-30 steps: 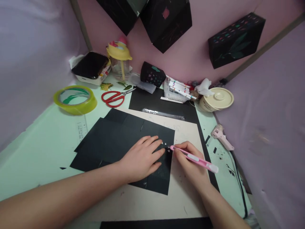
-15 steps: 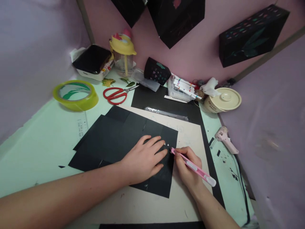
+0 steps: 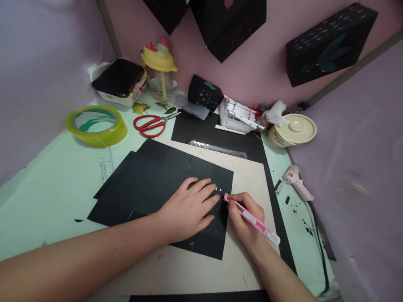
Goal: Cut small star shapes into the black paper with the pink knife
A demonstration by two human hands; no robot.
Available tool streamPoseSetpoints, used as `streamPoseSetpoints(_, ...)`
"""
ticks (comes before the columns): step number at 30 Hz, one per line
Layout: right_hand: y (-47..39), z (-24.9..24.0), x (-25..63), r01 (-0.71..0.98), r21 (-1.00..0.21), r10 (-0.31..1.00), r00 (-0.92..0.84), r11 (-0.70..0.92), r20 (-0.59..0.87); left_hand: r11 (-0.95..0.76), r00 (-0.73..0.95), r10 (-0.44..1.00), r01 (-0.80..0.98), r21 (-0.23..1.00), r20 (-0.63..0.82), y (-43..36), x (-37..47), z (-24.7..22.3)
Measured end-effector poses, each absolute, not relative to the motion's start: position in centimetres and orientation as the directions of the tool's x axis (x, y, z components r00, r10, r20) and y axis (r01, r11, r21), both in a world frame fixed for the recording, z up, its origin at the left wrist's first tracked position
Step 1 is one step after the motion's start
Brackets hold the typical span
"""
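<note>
Folded black paper (image 3: pixel 151 176) lies on a pale sheet (image 3: pixel 252 176), with small white triangular marks or holes near its right edge. My left hand (image 3: pixel 189 207) rests flat on the paper with its fingers spread and holds nothing. At the paper's right edge, my right hand (image 3: pixel 247 214) grips a pink craft knife (image 3: pixel 255 222) like a pen. The knife's tip touches or nearly touches the paper beside the small marks; the blade itself is hard to make out.
Red scissors (image 3: pixel 151 126), a yellow tape roll (image 3: pixel 96 126) and a lidded bottle (image 3: pixel 160 75) stand at the back left. Behind are white pens (image 3: pixel 241 115) and a cream pot (image 3: pixel 292 131). A pink glue gun (image 3: pixel 297 182) with a cord lies right; black boxes (image 3: pixel 330 44) hang above.
The whole view has shifted slightly. The knife's rear end has swung a little left and toward its tip; my left hand stays in place on the black paper.
</note>
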State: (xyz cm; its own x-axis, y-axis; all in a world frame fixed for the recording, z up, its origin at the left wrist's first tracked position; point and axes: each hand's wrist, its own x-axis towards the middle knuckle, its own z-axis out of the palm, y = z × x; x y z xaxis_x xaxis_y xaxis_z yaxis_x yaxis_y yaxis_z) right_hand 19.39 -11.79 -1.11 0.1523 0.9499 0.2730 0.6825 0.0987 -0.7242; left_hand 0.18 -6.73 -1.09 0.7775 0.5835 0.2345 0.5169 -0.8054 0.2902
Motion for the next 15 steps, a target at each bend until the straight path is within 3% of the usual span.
streamPoseSetpoints(8, -12.06, -1.02, 18.99, 0.697, -0.699, 0.941, 0.105, 0.162, 0.322, -0.805, 0.775, 0.585, 0.521, 0.283, 0.237, -6.67, 0.28, -1.2)
streamPoseSetpoints(15, -12.18, -1.34, 18.84, 0.798, -0.534, 0.903, -0.028, 0.279, 0.43, -0.806, 0.774, 0.586, 0.526, 0.271, 0.239, -6.75, 0.29, -1.22)
